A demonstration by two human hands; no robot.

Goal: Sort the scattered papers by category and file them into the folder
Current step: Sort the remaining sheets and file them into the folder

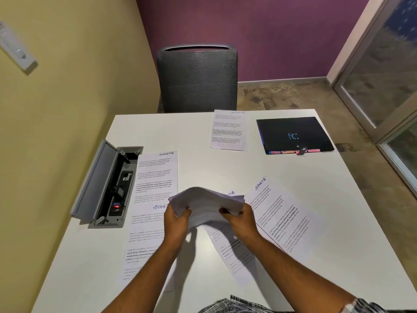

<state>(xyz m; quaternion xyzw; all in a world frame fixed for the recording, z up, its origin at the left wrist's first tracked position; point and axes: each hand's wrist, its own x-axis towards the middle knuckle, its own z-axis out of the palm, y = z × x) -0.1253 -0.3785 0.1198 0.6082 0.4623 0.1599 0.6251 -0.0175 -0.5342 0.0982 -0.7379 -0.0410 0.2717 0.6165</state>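
While pinched at both lower corners, left hand (177,219) at 7 o'clock and right hand (239,219) at 5 o'clock of the bundle, stack of papers (206,203) lifted off the white table (198,136), blurred and bowed upward in the middle. Fingers and thumbs curled round the sheets on each side. Likely trouble: loose sheets fanning out or sliding from the sagging middle, since only the corners are gripped. Also likely: catching the flat sheets below, SPORTS page at left (155,175), near-left page (144,236), and angled right page (282,218) lying just under and beside the wrists. Far sheet (229,129) at 12 o'clock, closed black folder (293,134) at 1 o'clock, near the far right table edge. Open cable box (106,186) at 9 o'clock, lid raised, a snag or drop-in risk. Bare tabletop between 11 and 1 o'clock for moving. Chair (197,77) beyond the far edge.
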